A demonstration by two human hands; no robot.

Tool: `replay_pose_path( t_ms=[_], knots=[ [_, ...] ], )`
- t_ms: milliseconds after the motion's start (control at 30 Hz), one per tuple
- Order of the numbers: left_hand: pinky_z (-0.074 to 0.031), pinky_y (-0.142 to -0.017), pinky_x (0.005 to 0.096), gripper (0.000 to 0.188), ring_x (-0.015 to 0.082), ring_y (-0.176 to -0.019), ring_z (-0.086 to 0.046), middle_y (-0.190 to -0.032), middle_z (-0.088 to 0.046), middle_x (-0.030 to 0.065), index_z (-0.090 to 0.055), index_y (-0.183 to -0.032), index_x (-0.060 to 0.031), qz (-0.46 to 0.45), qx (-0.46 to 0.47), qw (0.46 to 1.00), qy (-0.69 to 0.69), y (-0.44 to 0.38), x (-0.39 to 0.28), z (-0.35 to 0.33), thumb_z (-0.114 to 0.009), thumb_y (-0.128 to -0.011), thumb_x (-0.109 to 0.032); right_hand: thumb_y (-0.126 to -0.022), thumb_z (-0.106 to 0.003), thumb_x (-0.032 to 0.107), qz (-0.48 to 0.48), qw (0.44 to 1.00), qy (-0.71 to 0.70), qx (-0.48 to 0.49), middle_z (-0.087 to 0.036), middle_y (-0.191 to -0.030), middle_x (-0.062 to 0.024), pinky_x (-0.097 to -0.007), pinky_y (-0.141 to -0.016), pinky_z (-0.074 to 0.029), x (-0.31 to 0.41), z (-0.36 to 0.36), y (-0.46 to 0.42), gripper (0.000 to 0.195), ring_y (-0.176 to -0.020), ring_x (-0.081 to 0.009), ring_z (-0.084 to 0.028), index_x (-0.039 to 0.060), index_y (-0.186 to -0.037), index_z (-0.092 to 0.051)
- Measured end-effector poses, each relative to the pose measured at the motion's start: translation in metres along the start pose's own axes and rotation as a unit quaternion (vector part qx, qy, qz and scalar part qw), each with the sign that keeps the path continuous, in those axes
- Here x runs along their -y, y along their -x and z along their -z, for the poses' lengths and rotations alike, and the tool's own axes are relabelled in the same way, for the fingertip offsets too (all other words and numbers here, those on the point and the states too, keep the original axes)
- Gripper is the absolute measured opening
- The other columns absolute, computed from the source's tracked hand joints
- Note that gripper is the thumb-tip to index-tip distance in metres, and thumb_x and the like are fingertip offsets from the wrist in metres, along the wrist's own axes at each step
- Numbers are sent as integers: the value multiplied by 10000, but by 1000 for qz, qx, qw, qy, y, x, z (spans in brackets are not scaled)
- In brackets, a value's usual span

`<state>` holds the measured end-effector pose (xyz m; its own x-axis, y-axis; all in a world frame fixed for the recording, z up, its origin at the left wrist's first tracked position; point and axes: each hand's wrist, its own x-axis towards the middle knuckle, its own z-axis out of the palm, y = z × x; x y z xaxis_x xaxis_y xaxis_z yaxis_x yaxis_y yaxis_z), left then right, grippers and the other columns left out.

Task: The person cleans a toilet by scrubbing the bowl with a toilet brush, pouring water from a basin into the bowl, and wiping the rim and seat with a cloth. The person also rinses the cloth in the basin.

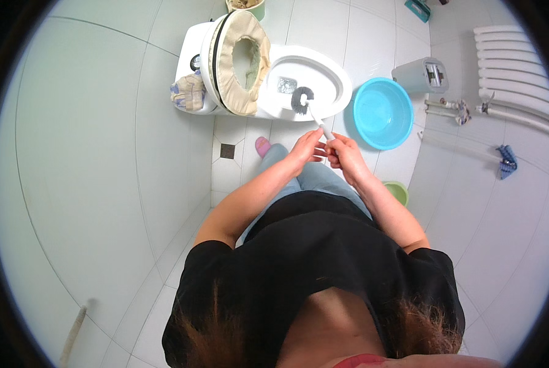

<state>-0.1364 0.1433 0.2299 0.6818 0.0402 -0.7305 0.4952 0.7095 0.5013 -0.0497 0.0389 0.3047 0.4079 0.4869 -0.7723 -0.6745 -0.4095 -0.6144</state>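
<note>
A toilet brush with dark grey bristles and a white-and-grey handle is gripped by my right hand. Its head is over the bowl of a white toilet; whether the bristles touch the porcelain I cannot tell. My left hand is beside the handle with its fingers apart, close to the fingers of my right. Water shows in the bowl's outlet. The toilet seat, in a cream fabric cover, stands raised against the tank.
Right of the toilet sits a blue plastic basin, with a grey bin behind it. A green basin is by my right forearm. A white radiator hangs on the right wall. A floor drain lies left of my pink slipper.
</note>
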Motion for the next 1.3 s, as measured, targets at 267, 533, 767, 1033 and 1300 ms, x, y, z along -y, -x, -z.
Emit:
replay_pose_path(
  t_ms=[267, 533, 767, 1033, 1300],
  knots=[
    [-511, -621, 321, 214, 217, -686, -625, -800, -609, 92, -531, -924, -44, 18, 36, 980, 196, -8, -23, -10, -534, -903, -257, -873, -568, 282, 162, 941, 293, 55, -544, -706, -38, -248, -529, -405, 28, -3, 13, 414, -583, -100, -482, -9, -1167, -532],
    [-515, -734, 349, 152, 224, -821, -618, -996, -643, 137, -561, -930, -44, -72, -86, 929, 354, -20, 9, -44, -519, -902, -187, -803, -674, 104, 315, 798, 494, 143, -625, -804, -141, -358, -643, -496, 61, 53, 18, 263, -702, -271, -633, 26, -1051, -635],
    [-474, -654, 295, 135, 179, -746, -588, -834, -616, 70, -566, -940, -51, -197, -217, 785, 545, 15, 78, -75, -605, -865, -156, -831, -653, 76, 247, 767, 507, 306, -623, -756, -69, -276, -589, -466, 71, 97, 6, 145, -638, -153, -591, -5, -950, -639],
    [-476, -652, 305, 121, 175, -745, -588, -836, -605, 56, -563, -937, -75, -285, -312, 621, 660, 83, 157, -94, -602, -878, -173, -872, -643, 142, 90, 733, 464, 490, -579, -706, 24, -202, -555, -402, 43, 31, 57, 141, -628, -37, -487, 2, -880, -627],
    [-454, -644, 268, 190, 128, -691, -559, -817, -601, 24, -536, -992, -32, -326, -323, 500, 734, 110, 267, -100, -608, -876, -163, -851, -657, 121, -100, 657, 464, 585, -589, -743, 4, -197, -568, -401, -23, 1, 104, 115, -624, -47, -489, 17, -878, -617]
  ],
)
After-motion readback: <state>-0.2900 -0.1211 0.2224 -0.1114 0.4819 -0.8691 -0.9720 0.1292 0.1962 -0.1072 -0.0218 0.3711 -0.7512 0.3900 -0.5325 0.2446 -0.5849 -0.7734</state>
